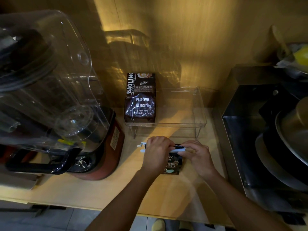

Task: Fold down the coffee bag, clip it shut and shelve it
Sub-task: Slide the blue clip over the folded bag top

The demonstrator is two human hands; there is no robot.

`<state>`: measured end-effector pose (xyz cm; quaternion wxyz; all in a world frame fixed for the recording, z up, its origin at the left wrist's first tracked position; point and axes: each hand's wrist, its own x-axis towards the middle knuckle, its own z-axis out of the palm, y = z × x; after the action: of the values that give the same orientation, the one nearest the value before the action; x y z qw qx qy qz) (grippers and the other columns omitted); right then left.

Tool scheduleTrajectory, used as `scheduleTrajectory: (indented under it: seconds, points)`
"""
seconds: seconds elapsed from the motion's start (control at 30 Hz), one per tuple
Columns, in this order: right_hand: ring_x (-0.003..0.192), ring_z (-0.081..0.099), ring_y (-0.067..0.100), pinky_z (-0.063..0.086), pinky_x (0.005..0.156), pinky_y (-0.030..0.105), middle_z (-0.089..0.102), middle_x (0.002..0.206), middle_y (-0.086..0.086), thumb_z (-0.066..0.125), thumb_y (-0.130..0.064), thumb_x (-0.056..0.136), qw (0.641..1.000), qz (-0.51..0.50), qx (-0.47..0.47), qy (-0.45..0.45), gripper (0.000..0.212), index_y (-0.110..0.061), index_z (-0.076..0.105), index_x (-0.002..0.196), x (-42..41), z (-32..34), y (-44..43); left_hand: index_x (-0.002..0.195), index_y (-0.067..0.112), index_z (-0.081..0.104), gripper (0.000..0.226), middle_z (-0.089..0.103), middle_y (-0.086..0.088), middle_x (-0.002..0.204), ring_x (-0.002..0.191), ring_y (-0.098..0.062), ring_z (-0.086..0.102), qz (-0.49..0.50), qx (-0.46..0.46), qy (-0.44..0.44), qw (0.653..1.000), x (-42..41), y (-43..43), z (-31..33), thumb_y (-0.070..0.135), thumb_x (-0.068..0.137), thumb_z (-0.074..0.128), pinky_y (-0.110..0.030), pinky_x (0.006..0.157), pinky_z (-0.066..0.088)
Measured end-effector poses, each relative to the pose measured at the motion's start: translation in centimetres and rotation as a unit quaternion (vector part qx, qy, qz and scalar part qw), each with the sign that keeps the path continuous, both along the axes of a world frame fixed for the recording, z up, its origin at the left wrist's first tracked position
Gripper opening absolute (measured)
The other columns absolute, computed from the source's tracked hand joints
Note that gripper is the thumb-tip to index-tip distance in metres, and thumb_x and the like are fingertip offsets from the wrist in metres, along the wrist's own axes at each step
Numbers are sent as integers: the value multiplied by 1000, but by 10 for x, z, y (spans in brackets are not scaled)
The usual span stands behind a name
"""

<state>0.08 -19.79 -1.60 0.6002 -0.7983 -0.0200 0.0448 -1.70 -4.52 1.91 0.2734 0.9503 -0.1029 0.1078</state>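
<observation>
Forearms come in from the bottom edge, and both of my hands meet over the small coffee bag, which lies flat on the wooden surface directly under them with its top edge pointing away from me. My left hand is closed in a pinching grip on the white clip, whose hinged end pokes out to that hand's left; my right hand has its fingertips pressed on the clip's other end and on the bag's top beneath it. I judge the fold is already made and I am in the clipping step, with the clip lying across the folded top, though I cannot tell from here whether it has snapped fully closed. The next move calls for squeezing along the clip until it latches, then taking the bag in one hand and lifting it forward. Just beyond my hands stands the clear acrylic shelf, with a larger coffee bag upright on its left part and free room to that bag's right, ahead of my right hand. Left of my left hand sits a blender with a clear cover; well off to the right of my right hand is a dark metal appliance.
</observation>
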Motion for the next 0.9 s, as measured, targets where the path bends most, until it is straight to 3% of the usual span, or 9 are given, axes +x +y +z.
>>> scheduleTrajectory:
  seconds: [0.13,0.3,0.43,0.57,0.7,0.9]
  points:
    - [104,51,35,38,95,59,64,92,1,75,-8,66,1000,-3,12,0,37,-42,63,73,0,3,4,80,12,61,4,66,-8,82,82,-22,55,17,1,10,1000,1,27,1,13,84,60,-23,72,24]
    - [110,47,34,41,95,57,63,98,0,73,-7,66,998,-11,52,42,35,-41,65,72,-1,-2,6,84,13,60,7,65,-7,85,83,-21,53,12,-11,15,1000,-4,30,-2,16,88,55,-30,76,36]
    - [103,56,27,49,85,40,63,98,0,73,-4,66,995,-23,79,53,34,-38,68,71,-2,-4,3,92,17,58,9,64,-3,92,87,-18,52,-24,-20,30,999,-3,36,-2,24,87,58,-29,77,37]
    - [97,58,16,49,78,29,62,97,-3,73,-3,66,995,-15,80,53,35,-38,68,71,-2,-6,3,111,19,52,35,64,-1,104,97,-16,53,-45,-14,69,996,2,42,2,27,80,66,-30,82,38]
    - [87,59,9,49,63,9,62,92,-4,71,5,67,993,-19,105,39,39,-34,67,72,-1,-4,4,107,11,60,31,64,-9,102,98,-22,54,-74,19,62,995,7,42,6,24,80,67,-33,85,38]
    - [86,60,9,52,63,12,62,92,-2,69,6,68,990,-16,133,47,36,-29,67,73,-4,1,6,106,11,59,26,63,-9,103,99,-22,52,-80,60,70,993,5,41,12,23,84,62,-33,85,39]
